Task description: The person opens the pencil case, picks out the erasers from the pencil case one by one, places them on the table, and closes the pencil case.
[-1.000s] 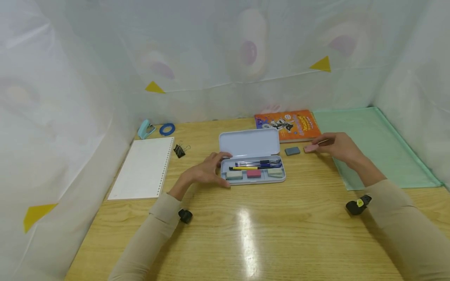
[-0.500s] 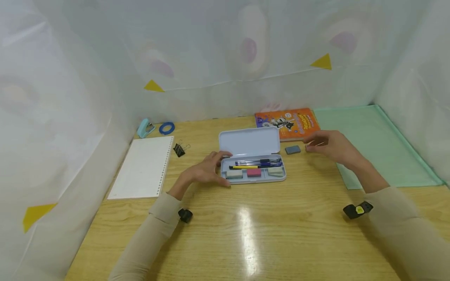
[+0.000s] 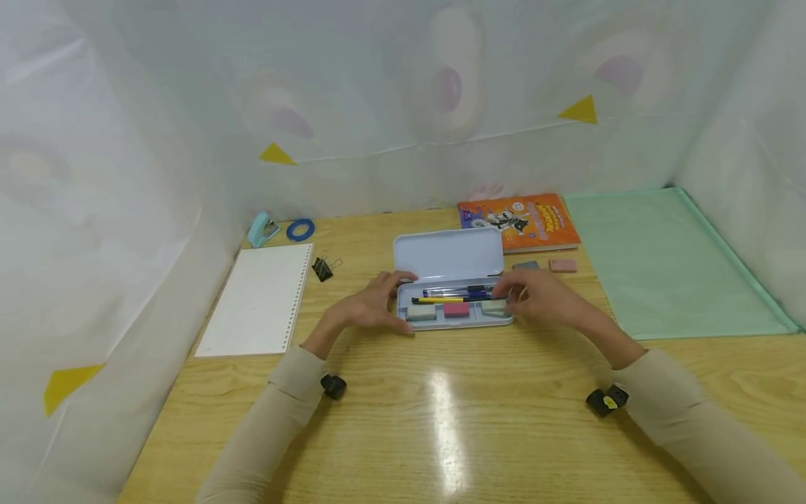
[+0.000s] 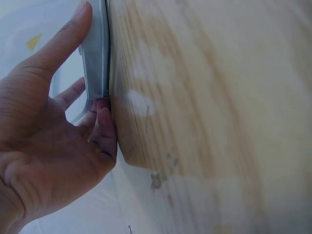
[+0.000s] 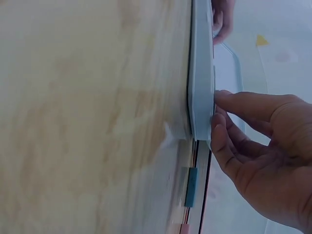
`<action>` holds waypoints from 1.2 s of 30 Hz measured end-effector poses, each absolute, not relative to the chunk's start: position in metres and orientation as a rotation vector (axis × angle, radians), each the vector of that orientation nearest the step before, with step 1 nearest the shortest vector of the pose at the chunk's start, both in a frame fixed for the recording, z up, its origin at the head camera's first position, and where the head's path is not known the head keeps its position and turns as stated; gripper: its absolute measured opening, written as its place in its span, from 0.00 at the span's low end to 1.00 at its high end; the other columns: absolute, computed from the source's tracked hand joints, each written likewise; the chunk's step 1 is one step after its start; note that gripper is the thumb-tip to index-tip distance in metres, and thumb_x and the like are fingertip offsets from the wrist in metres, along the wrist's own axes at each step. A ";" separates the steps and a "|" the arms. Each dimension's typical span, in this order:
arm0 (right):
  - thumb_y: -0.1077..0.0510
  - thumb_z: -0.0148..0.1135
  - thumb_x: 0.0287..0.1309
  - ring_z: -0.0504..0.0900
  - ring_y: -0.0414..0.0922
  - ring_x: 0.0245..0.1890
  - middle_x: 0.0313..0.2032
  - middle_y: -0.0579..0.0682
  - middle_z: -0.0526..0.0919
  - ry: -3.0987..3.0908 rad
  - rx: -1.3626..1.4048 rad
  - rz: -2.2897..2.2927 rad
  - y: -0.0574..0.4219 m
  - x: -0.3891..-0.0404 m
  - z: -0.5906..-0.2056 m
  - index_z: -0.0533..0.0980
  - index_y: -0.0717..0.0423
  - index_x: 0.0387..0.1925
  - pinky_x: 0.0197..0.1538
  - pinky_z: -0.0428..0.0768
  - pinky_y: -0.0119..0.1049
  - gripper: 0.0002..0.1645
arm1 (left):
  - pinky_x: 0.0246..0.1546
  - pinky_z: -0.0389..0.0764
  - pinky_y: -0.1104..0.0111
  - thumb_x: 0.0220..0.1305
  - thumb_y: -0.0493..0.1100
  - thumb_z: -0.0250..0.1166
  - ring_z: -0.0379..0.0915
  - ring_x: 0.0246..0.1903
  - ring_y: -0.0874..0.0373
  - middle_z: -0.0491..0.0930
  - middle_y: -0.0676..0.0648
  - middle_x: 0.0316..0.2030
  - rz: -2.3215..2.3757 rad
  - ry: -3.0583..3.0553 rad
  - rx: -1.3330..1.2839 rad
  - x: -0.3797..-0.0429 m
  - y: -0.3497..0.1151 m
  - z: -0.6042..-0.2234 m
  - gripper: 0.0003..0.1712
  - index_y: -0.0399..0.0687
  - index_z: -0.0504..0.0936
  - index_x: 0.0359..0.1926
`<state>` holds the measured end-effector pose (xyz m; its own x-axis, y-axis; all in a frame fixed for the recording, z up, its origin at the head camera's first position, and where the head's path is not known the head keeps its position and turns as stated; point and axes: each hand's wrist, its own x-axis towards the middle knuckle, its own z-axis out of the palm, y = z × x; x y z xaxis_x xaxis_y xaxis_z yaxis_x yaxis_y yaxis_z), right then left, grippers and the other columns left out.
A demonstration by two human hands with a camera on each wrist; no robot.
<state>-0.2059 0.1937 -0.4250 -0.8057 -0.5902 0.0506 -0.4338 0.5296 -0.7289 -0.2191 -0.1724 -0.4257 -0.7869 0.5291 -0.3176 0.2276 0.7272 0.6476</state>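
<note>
A light blue pencil case (image 3: 448, 255) lies with its lid raised on the wooden table. Inside it are a yellow and black pen (image 3: 437, 300), clear and blue pens (image 3: 448, 291), a pink eraser (image 3: 456, 309) and pale erasers (image 3: 420, 313). My left hand (image 3: 373, 305) grips the case's left end, thumb at the front edge and fingers round the back. My right hand (image 3: 543, 297) is over the case's right end, fingers bent and spread above the pen ends and right-hand eraser (image 3: 493, 308). In the right wrist view, its thumb and fingertips are apart at the rim.
Behind the right hand lie a blue-grey eraser (image 3: 525, 265) and a light pink eraser (image 3: 562, 265). An orange book (image 3: 535, 220) and a green translucent folder (image 3: 686, 266) are farther back. Leftward are a notepad (image 3: 255, 301), binder clip (image 3: 323, 269), blue tape roll (image 3: 300, 229) and stapler (image 3: 260, 229).
My right hand has let go of the light pink eraser, leaving it on the table, and moved left and nearer to the case's right end. The left hand stays on the case.
</note>
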 end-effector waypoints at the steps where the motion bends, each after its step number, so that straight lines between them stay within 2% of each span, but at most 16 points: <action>1: 0.72 0.70 0.58 0.79 0.44 0.38 0.41 0.51 0.84 2.566 -0.877 -1.129 0.191 -0.205 -0.425 0.84 0.59 0.46 0.43 0.81 0.36 0.14 | 0.67 0.69 0.51 0.53 0.57 0.82 0.63 0.64 0.45 0.59 0.42 0.69 0.824 2.440 0.573 -0.219 -0.172 -0.426 0.57 0.66 0.57 0.77; 7: 0.76 0.68 0.54 0.78 0.44 0.36 0.38 0.51 0.83 2.595 -0.878 -1.080 0.184 -0.203 -0.425 0.83 0.60 0.42 0.39 0.80 0.35 0.16 | 0.66 0.70 0.51 0.53 0.57 0.82 0.63 0.64 0.45 0.59 0.42 0.69 0.822 2.446 0.566 -0.219 -0.172 -0.427 0.57 0.66 0.57 0.77; 16: 0.71 0.66 0.59 0.80 0.45 0.42 0.44 0.49 0.84 2.563 -0.859 -1.115 0.200 -0.201 -0.416 0.82 0.56 0.45 0.48 0.82 0.43 0.14 | 0.66 0.70 0.51 0.52 0.57 0.82 0.63 0.64 0.45 0.59 0.42 0.69 0.832 2.442 0.564 -0.218 -0.172 -0.427 0.58 0.66 0.57 0.77; 21: 0.71 0.68 0.60 0.81 0.46 0.43 0.44 0.49 0.85 2.574 -0.835 -1.159 0.213 -0.204 -0.415 0.83 0.57 0.48 0.47 0.82 0.37 0.15 | 0.66 0.70 0.51 0.53 0.57 0.82 0.63 0.64 0.45 0.59 0.42 0.70 0.825 2.443 0.564 -0.218 -0.171 -0.426 0.58 0.66 0.57 0.77; 31: 0.64 0.68 0.67 0.84 0.49 0.45 0.50 0.56 0.86 2.633 -0.536 -1.276 0.238 -0.215 -0.417 0.85 0.57 0.50 0.45 0.81 0.30 0.11 | 0.66 0.70 0.51 0.53 0.57 0.82 0.63 0.64 0.45 0.58 0.42 0.70 0.820 2.439 0.565 -0.218 -0.172 -0.424 0.58 0.66 0.57 0.77; 36: 0.64 0.66 0.68 0.84 0.51 0.45 0.51 0.59 0.85 2.637 -0.483 -1.300 0.246 -0.221 -0.421 0.84 0.60 0.51 0.44 0.81 0.32 0.11 | 0.66 0.70 0.51 0.53 0.56 0.82 0.63 0.63 0.45 0.59 0.42 0.69 0.828 2.437 0.571 -0.218 -0.171 -0.424 0.58 0.65 0.57 0.78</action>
